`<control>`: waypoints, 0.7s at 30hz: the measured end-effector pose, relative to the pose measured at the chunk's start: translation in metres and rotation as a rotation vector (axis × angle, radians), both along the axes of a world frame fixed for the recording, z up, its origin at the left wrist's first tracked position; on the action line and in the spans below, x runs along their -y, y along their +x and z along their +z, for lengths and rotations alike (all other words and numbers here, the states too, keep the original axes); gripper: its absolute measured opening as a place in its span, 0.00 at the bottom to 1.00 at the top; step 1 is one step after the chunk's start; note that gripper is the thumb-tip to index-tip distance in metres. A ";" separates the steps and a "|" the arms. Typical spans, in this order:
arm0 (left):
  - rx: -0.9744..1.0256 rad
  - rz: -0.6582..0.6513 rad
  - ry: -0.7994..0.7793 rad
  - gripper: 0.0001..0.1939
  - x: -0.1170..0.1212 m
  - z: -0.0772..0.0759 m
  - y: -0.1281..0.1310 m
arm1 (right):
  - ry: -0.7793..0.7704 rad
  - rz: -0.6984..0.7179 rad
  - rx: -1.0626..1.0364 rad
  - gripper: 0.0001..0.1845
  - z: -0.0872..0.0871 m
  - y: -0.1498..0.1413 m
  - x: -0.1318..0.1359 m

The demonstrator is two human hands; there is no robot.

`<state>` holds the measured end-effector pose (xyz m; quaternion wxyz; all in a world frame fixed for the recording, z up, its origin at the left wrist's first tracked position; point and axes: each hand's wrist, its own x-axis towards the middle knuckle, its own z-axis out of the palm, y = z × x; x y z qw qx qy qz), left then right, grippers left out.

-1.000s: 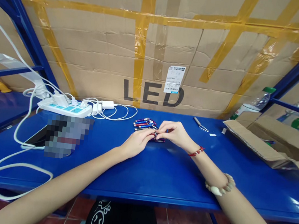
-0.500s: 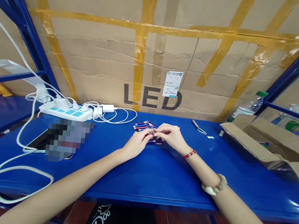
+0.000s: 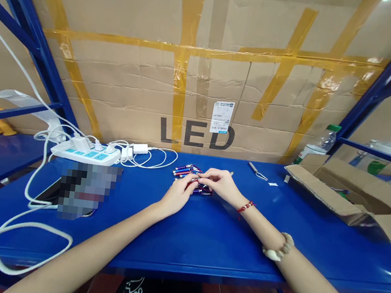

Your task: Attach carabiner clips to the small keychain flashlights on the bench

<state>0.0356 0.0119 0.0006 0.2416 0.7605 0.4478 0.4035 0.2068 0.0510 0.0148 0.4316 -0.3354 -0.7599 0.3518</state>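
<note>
Both hands meet over a cluster of shiny blue, red and purple metal pieces (image 3: pixel 187 169), which look like small carabiner clips, on the blue table (image 3: pixel 184 240). My left hand (image 3: pixel 176 194) is closed, pinching a small red metal piece (image 3: pixel 194 180) between thumb and fingers. Against it, my right hand (image 3: pixel 222 185) is closed too, fingertips pressed together at the same piece. A thin tip of something shows behind the right hand's knuckles; what that hand grips is mostly hidden. More clips lie partly covered under the hands.
On the left stand a white power strip (image 3: pixel 88 152) with chargers and looping white cables, and a partly blurred dark device (image 3: pixel 83 192). A small tool with a wire loop (image 3: pixel 257 171) lies behind, right. An open cardboard box (image 3: pixel 318 190) and a bottle (image 3: pixel 320 143) stand at right.
The camera view has tilted up slightly, so the table sits lower in the picture. Both hands stay together over the clips, with only slight finger movement.
</note>
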 end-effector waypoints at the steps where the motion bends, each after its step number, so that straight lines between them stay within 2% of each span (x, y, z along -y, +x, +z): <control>1: 0.004 -0.004 -0.004 0.16 0.000 0.000 0.000 | -0.001 -0.001 -0.004 0.20 0.000 0.000 0.000; 13: 0.002 -0.021 -0.011 0.15 0.002 0.003 0.001 | -0.023 0.014 0.007 0.20 0.001 0.001 -0.001; 21: 0.024 -0.002 -0.023 0.14 -0.001 0.000 0.000 | -0.086 0.140 0.020 0.21 0.003 0.006 -0.004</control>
